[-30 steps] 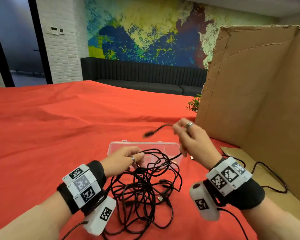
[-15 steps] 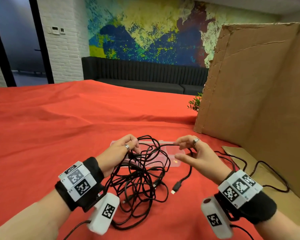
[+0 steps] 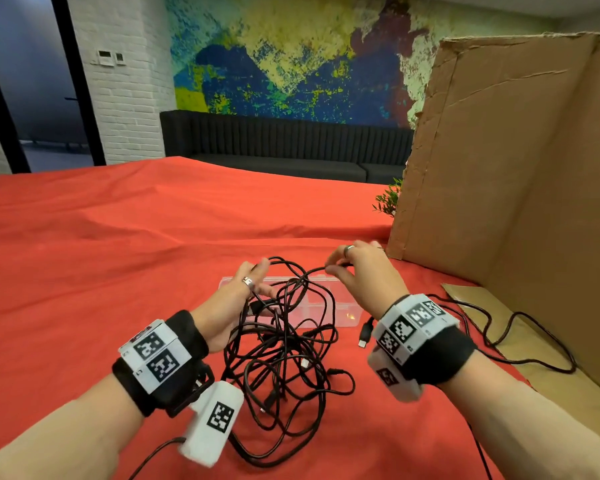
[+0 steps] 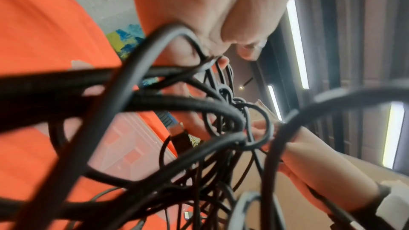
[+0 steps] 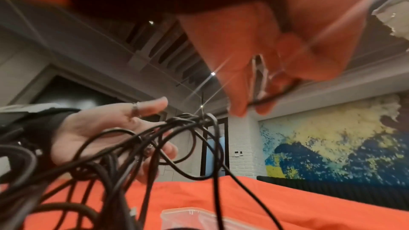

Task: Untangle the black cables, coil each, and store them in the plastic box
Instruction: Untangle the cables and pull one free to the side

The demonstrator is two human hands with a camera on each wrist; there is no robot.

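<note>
- The black cables (image 3: pixel 284 344) hung tangled between both hands, above the table (image 3: pixel 84 271).
- The left hand (image 3: pixel 238 299) gripped several strands.
- The right hand (image 3: pixel 364 275) pinched one strand.

Head view: bright, even, indoor; colours saturated on red tablecloth (image 3: pixel 84 271).
Shadows: soft, faint under black cables (image 3: pixel 284 348) and wrists.
Distortion: wide-angle bowing at door frame and cardboard panel (image 3: pixel 499 168) edges.
Head-view sharpness: mostly crisp; slight motion smear on right hand (image 3: pixel 364 271).
Left wrist view: near cable strands heavily defocused; left hand (image 4: pixel 210 6) soft; ceiling light strips (image 4: pixel 296 41) blown out.
Right wrist view: right hand (image 5: pixel 254 50) smeared and orange-tinted; starburst flare from ceiling spots (image 5: pixel 212 73); upper left corner dark.
Plastic box (image 5: pixel 192 216): blurred at frame bottom.
</note>
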